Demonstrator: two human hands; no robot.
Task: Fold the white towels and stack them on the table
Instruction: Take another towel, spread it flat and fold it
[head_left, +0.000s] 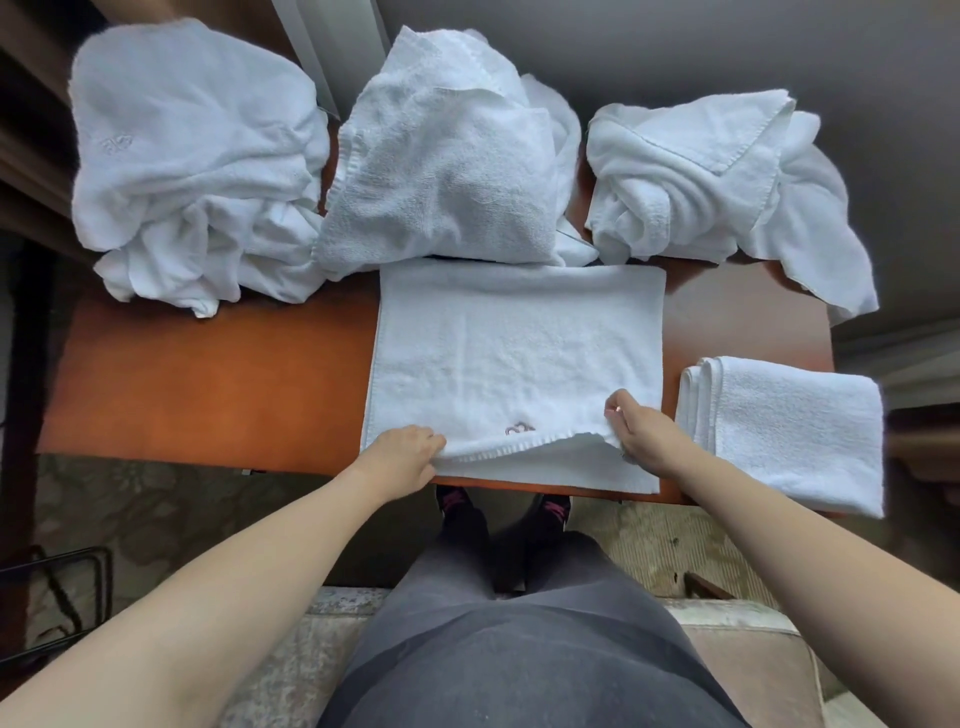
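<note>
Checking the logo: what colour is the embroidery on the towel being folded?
Pinkish embroidery on the white towel, head view.

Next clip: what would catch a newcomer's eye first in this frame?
Probably the flat towel at the table's near middle, with the left hand and right hand pinching its near edge, the top layer lifted. Behind it, three crumpled towel heaps line the far side. A folded towel lies at the right edge.

Black shoes (503, 512) stand on patterned carpet (135, 514), grey wall (727, 47) beyond.
</note>
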